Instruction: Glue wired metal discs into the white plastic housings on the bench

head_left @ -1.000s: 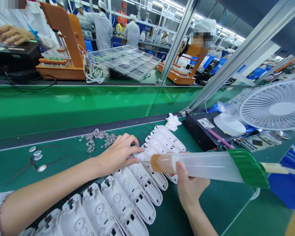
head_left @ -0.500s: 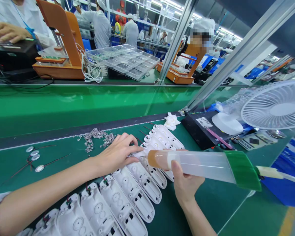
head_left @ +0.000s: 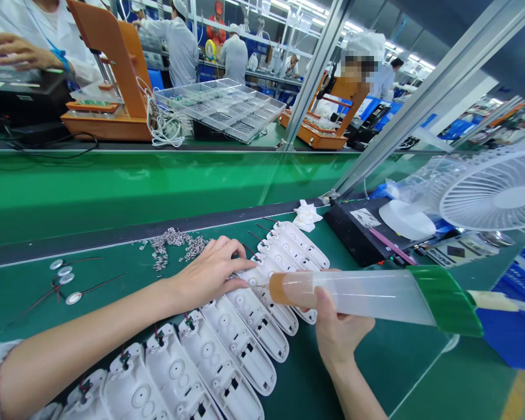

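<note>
A translucent dispensing tube (head_left: 376, 293) is held in the right hand (head_left: 343, 326), above the row of white plastic housings (head_left: 223, 335). The tube is gripped along its underside by the right fingers, with the thumb pressed against the near side of the barrel. The barrel is closed at its rear by a green cap (head_left: 446, 300), to which a pale hose (head_left: 494, 301) is connected. The amber front end (head_left: 278, 289) is directed toward the left hand (head_left: 214, 271); whether a housing is touched by the tip cannot be told.

The left hand is positioned over the housings, its fingers bent and its thumb and forefinger slightly apart at the tips. Whether anything is pinched between them cannot be told.

The housings are laid side by side, open side up, in a diagonal row on the green counter (head_left: 304, 382). Thin wires are seen at their upper ends. A pile of small metal parts (head_left: 172, 244) is located beyond the left hand, and round discs (head_left: 74, 298) with leads are placed to the left of the pile. A crumpled white tissue (head_left: 307, 216) is located near the far end of the row, beside a black box (head_left: 349, 238).
</note>
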A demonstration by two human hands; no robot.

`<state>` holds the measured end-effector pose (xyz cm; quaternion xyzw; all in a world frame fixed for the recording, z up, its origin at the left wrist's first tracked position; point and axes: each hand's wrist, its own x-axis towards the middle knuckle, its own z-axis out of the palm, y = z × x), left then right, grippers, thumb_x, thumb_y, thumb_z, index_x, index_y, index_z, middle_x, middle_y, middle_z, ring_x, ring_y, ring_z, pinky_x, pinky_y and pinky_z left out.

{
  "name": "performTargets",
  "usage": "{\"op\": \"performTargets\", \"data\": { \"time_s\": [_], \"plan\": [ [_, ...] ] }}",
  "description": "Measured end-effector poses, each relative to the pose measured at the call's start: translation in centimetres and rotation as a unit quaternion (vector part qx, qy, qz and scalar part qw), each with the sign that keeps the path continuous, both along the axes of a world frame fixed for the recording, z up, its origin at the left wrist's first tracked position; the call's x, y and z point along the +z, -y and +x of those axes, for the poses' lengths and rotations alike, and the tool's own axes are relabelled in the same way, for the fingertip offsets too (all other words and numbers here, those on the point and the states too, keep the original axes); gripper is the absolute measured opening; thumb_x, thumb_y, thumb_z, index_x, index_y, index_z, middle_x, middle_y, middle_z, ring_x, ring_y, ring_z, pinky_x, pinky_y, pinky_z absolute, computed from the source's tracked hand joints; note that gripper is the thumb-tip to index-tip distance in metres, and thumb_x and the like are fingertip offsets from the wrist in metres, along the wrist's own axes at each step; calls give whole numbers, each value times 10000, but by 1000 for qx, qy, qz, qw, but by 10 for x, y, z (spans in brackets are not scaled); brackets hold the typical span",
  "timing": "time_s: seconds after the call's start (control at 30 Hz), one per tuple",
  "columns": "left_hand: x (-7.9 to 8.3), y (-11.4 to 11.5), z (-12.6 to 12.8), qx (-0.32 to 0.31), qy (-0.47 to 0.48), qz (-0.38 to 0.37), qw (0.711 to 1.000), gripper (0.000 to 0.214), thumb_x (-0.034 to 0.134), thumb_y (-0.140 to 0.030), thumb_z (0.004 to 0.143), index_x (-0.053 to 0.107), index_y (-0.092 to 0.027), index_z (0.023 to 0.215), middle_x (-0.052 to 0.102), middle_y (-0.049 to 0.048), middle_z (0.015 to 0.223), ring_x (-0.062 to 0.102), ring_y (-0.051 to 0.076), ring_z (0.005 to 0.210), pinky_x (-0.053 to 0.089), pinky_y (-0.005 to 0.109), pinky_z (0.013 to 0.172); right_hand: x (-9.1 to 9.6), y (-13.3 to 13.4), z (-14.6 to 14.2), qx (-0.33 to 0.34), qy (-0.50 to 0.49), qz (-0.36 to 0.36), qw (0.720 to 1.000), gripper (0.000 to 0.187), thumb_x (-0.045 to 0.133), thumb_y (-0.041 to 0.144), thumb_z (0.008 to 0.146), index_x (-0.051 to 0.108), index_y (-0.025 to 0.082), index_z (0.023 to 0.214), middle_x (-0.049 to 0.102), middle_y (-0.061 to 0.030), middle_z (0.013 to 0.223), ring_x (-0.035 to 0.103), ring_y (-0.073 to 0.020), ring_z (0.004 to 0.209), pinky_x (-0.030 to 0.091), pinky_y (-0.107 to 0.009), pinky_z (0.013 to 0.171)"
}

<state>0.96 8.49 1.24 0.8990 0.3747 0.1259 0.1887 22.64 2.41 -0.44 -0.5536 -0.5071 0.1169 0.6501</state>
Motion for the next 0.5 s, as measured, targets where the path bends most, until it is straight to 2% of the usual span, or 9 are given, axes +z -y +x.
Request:
{"op": "performTargets", "data": {
  "time_s": [0.13, 0.23, 0.3, 0.37, 0.43, 0.5],
  "plan": [
    [-1, 0, 1, -2, -2, -2, 1000, 345, 606, -276, 831, 547, -291, 1171, 496, 40, 1061, 410, 216, 958, 360, 369, 807, 1, -2, -3, 5, -22, 0, 1000, 301, 719, 358, 667, 598, 104, 775, 608, -89, 664, 596, -234, 544, 507, -345, 443],
    [1, 0, 1, 5, 0, 3, 1000, 358, 612, -270, 825, 542, -290, 1175, 493, 40, 1065, 413, 219, 966, 363, 365, 803, 8, -4, -3, 11, -131, 20, 991, 305, 726, 345, 658, 583, 120, 805, 601, -61, 728, 560, -181, 483, 471, -292, 360],
    [3, 3, -1, 15, 9, 9, 1000, 410, 622, -261, 818, 509, -289, 1211, 489, 43, 1078, 415, 222, 981, 367, 366, 808, 16, -6, -2, 0, -217, 48, 975, 306, 718, 374, 659, 572, 132, 779, 568, -21, 660, 541, -173, 454, 429, -264, 297],
    [6, 7, -7, 18, 20, 17, 999, 435, 620, -262, 819, 486, -303, 1231, 488, 44, 1082, 416, 223, 990, 365, 377, 824, 24, -5, -1, -18, -259, 69, 963, 314, 692, 417, 667, 566, 135, 727, 534, -2, 593, 515, -165, 416, 365, -239, 242],
    [6, 13, -14, 16, 24, 22, 999, 408, 617, -269, 822, 503, -313, 1211, 489, 45, 1086, 416, 225, 997, 361, 391, 840, 28, -1, -4, -28, -257, 77, 963, 305, 672, 422, 677, 576, 134, 706, 541, -7, 595, 522, -161, 419, 382, -239, 261],
    [4, 20, -21, 16, 24, 27, 999, 385, 627, -262, 814, 529, -308, 1183, 490, 48, 1095, 414, 231, 1007, 355, 401, 850, 27, 5, -10, -26, -241, 85, 966, 289, 676, 403, 673, 598, 133, 736, 562, -14, 612, 562, -183, 458, 468, -277, 352]
  ]
}}
